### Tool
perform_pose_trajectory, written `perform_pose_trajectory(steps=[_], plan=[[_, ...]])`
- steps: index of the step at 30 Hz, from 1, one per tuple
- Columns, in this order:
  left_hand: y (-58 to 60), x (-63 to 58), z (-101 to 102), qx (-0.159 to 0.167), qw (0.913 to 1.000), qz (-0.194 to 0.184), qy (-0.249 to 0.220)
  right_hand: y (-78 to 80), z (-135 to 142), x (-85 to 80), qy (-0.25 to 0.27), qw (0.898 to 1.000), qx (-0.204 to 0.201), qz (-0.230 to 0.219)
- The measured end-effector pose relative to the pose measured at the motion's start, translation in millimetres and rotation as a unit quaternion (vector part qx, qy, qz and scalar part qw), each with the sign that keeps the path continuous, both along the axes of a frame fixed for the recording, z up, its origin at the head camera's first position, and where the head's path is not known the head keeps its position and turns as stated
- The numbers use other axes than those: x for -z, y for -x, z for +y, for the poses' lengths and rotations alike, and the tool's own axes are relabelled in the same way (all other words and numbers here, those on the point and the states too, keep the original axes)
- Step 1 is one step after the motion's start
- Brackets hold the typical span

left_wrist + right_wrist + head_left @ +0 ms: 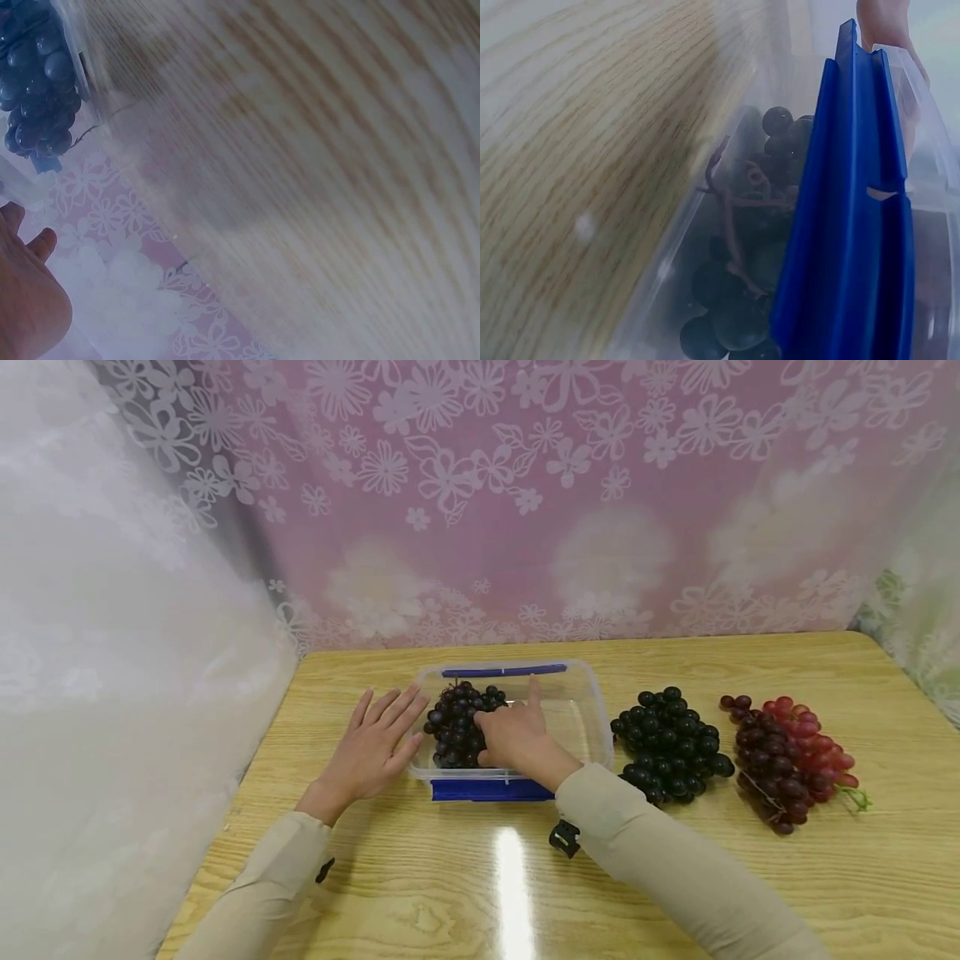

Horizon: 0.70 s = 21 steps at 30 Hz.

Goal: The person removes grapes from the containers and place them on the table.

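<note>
Container [597, 718]: clear plastic, smooth. Latch flap [480, 790]: blue plastic, smooth. Tabletop [420, 885]: wood-grained, glossy. Curtain [487, 560]: patterned cloth. Black grapes [675, 743]: smooth, glossy.

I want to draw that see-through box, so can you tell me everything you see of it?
The box looks like clear plastic, oblong with rounded corners and an open top. A blue flap sticks out along its near side, and a blue strip runs along the far side. It stands flat on the wooden table. Dark grapes fill its left part. The left hand has fingers at its left rim; the right hand reaches inside.
</note>
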<state>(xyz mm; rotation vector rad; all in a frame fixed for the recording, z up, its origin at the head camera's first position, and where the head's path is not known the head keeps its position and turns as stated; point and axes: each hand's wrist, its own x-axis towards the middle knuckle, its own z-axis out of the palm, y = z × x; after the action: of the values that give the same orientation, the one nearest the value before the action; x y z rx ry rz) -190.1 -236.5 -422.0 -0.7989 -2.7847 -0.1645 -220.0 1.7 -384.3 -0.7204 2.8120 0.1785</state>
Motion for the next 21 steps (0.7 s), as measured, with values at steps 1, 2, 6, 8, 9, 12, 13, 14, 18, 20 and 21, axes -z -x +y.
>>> perform_pose_trajectory(steps=[1, 2, 6, 8, 9, 12, 13, 14, 18, 20, 21], plan=[[0.0, 0.1, 0, 0.0, 1.0, 0.001, 0.0, 0.4, 1, 1.0, 0.004, 1.0, -0.004, 0.004], [0.0, 0.1, 0, 0.0, 1.0, 0.001, -0.001, 1.0, 2, 2.0, 0.007, 1.0, -0.007, 0.009], [-0.2, -0.5, 0, 0.002, 1.0, 0.001, -0.004, 2.9, 9, 5.9, 0.039, 0.999, -0.019, 0.028], [-0.1, -0.9, 0, 0.003, 1.0, 0.003, -0.004, 3.5, 12, 6.7, 0.058, 0.998, -0.021, 0.031], [-0.1, -1.0, 0, 0.003, 1.0, 0.003, -0.005, 3.7, 14, 6.8, 0.067, 0.997, -0.023, 0.032], [-0.2, -0.8, 0, 0.002, 1.0, 0.002, -0.002, 3.7, 18, 5.8, 0.097, 0.995, -0.024, 0.026], [-0.2, -0.6, 0, 0.002, 1.0, 0.002, -0.002, 3.6, 20, 5.2, 0.105, 0.994, -0.024, 0.024], [-0.2, -0.4, 0, 0.002, 1.0, 0.001, -0.002, 3.6, 22, 4.6, 0.111, 0.993, -0.025, 0.025], [0.1, 0.1, 1, 0.004, 1.0, 0.001, -0.006, 3.9, 28, 3.0, 0.134, 0.99, -0.03, 0.044], [0.2, 0.3, 1, 0.004, 1.0, 0.001, -0.007, 4.0, 31, 2.2, 0.146, 0.987, -0.033, 0.057], [0.0, 0.4, 1, 0.004, 1.0, 0.0, -0.007, 4.0, 32, 1.8, 0.154, 0.985, -0.034, 0.064]])
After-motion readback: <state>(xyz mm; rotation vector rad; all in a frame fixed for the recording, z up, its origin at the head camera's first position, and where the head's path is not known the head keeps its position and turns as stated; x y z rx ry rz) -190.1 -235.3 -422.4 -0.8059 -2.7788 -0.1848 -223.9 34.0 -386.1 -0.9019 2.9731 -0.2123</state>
